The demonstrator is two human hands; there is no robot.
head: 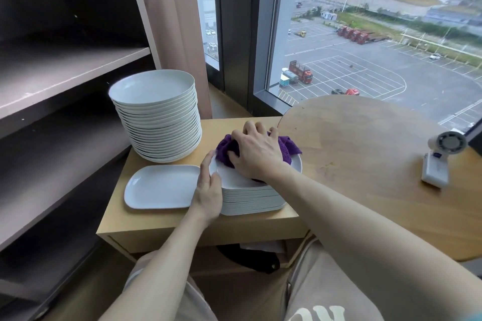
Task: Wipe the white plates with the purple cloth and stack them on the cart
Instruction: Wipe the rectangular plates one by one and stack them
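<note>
On the wooden cart (161, 227) a low stack of white plates (250, 198) stands at the right. My right hand (257, 154) presses the bunched purple cloth (227, 150) onto the top plate (227, 176) of that stack. My left hand (208, 190) grips the left rim of the same plate, thumb on top. One single white plate (161, 186) lies flat to the left of the stack. Behind it rises a tall stack of white plates (159, 117).
A round wooden table (365, 154) adjoins the cart on the right, with a small white fan (440, 159) near its far edge. Dark shelves (60, 81) fill the left side. A window and a curtain (180, 34) stand behind the cart.
</note>
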